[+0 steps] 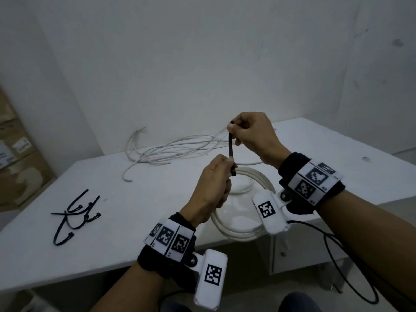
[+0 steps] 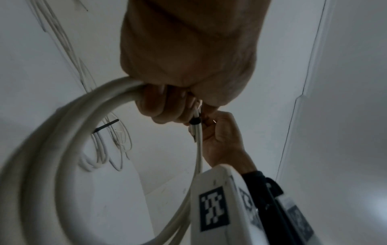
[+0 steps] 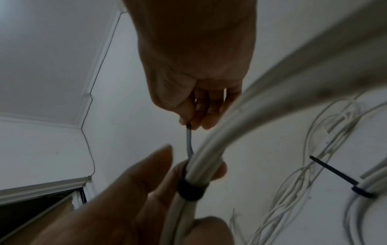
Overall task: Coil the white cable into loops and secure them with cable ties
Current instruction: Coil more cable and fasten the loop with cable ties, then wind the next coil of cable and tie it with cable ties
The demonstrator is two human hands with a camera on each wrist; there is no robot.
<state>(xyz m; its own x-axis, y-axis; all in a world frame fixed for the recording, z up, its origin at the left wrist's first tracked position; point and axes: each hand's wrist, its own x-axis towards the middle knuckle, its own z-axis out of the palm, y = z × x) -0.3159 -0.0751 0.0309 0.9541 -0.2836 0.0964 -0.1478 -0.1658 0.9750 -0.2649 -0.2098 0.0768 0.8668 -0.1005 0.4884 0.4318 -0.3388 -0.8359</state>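
On the left of the white table (image 1: 126,199), spare black plastic cable ties (image 1: 74,216) lie loose. The left hand (image 1: 211,188) grips the coiled smooth white round cable (image 1: 236,233), held above the table edge. From it, 1 black cable tie strap (image 1: 231,147) runs straight up, taut, to the right hand (image 1: 252,136), which pinches its tail directly above.

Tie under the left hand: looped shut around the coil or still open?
Looped shut: the cable tie bands the white cable coil, and the right hand pinches its tail. Fully cinched: cannot tell.
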